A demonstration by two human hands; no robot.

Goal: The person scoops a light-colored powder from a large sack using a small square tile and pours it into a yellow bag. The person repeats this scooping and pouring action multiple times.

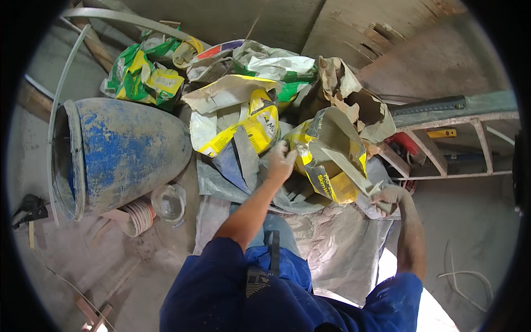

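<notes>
An open paper bag (332, 178), yellow, black and grey, stands tilted in front of me. My left hand (282, 161) is closed on its left rim, with the fingertips partly hidden. At the bag's right side my right hand (388, 199) is closed around the end of a pale strip (351, 170) that runs along the bag's mouth; whether this is the bag's torn edge or a separate piece, I cannot tell. Left of my left hand lies another opened yellow and white bag (243, 119). The inside of the held bag is mostly shaded.
A dusty blue drum (133, 152) lies on its side at left, with a clear tub (168, 202) and stacked rings (138, 217) nearby. Crumpled green and yellow bags (144, 77) and a torn brown bag (381, 113) stand behind. A ladder-like frame (453, 119) is at right. Grey sheeting (343, 232) lies below.
</notes>
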